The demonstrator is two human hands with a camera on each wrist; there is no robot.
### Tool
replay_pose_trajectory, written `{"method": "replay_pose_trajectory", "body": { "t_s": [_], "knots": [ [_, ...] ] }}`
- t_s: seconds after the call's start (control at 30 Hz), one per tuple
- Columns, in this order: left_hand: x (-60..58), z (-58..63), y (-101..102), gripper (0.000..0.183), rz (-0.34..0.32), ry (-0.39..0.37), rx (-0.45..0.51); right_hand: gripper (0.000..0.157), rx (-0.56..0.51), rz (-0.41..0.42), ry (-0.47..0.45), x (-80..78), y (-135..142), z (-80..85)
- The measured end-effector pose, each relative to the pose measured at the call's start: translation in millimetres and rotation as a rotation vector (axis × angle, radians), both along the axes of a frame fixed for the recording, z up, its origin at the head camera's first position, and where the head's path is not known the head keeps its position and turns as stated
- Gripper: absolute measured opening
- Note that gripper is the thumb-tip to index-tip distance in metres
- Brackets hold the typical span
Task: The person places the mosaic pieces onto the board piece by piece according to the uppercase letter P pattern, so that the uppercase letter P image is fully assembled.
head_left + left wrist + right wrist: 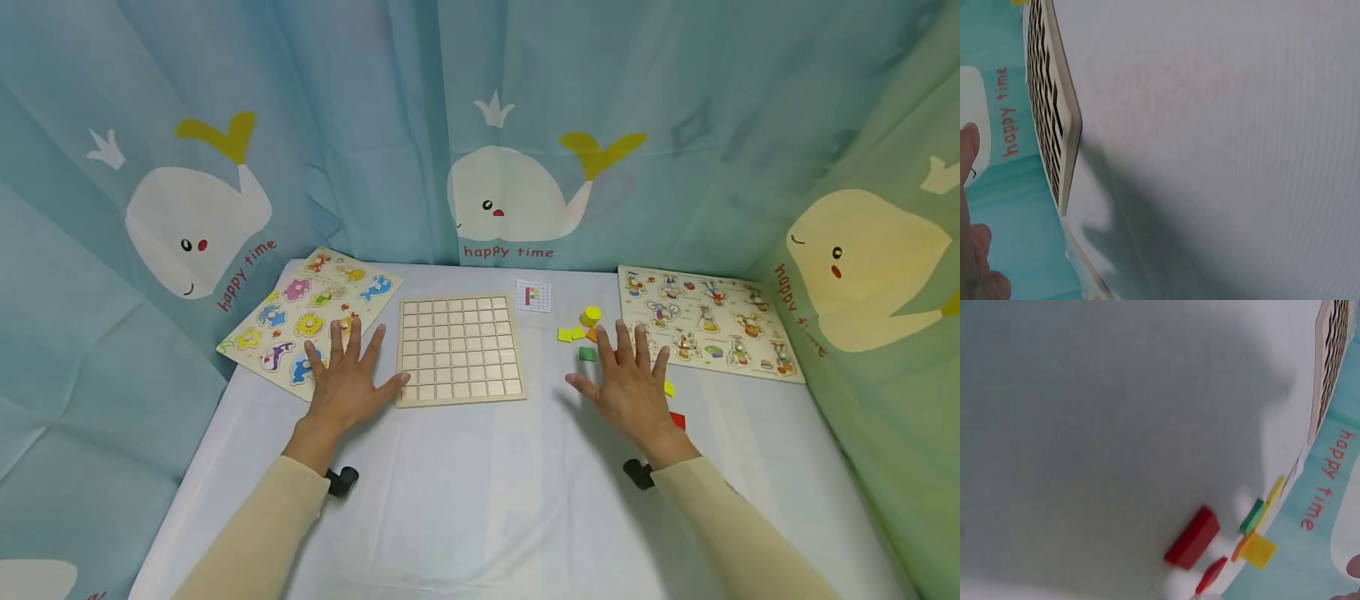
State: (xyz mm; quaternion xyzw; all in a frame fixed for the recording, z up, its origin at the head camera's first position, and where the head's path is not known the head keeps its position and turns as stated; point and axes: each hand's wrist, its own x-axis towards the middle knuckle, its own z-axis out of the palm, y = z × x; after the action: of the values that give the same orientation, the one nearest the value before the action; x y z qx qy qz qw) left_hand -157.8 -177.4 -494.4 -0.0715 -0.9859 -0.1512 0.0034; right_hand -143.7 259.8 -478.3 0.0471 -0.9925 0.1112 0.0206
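Observation:
My left hand is held with its fingers spread over the lower left corner of a wooden grid board, beside a picture peg puzzle. It holds nothing. To the right, my right hand is likewise spread and holds nothing. Around it lie a green piece, yellow square pieces, a yellow cylinder and a red block, which the hand partly hides. In the right wrist view, the red block lies on the cloth near other coloured pieces.
A small card with a coloured grid pattern lies behind the board. Another peg puzzle lies at the back right. White cloth covers the table, and a whale-print curtain encloses it on the back and sides.

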Motion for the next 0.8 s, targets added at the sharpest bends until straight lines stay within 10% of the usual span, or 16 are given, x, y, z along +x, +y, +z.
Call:
{"method": "replay_pose_trajectory", "body": {
  "t_s": [0.3,0.8],
  "knots": [
    [6.6,-9.0,20.0,0.100,-0.039,-0.055,0.009,0.101,0.016,0.108,-0.010,-5.3,-29.4,-15.8],
    [8.2,-26.7,41.1,0.110,-0.100,-0.236,0.019,0.093,0.011,0.355,-0.279,0.0,-81.9,-23.9]
  ]
}}
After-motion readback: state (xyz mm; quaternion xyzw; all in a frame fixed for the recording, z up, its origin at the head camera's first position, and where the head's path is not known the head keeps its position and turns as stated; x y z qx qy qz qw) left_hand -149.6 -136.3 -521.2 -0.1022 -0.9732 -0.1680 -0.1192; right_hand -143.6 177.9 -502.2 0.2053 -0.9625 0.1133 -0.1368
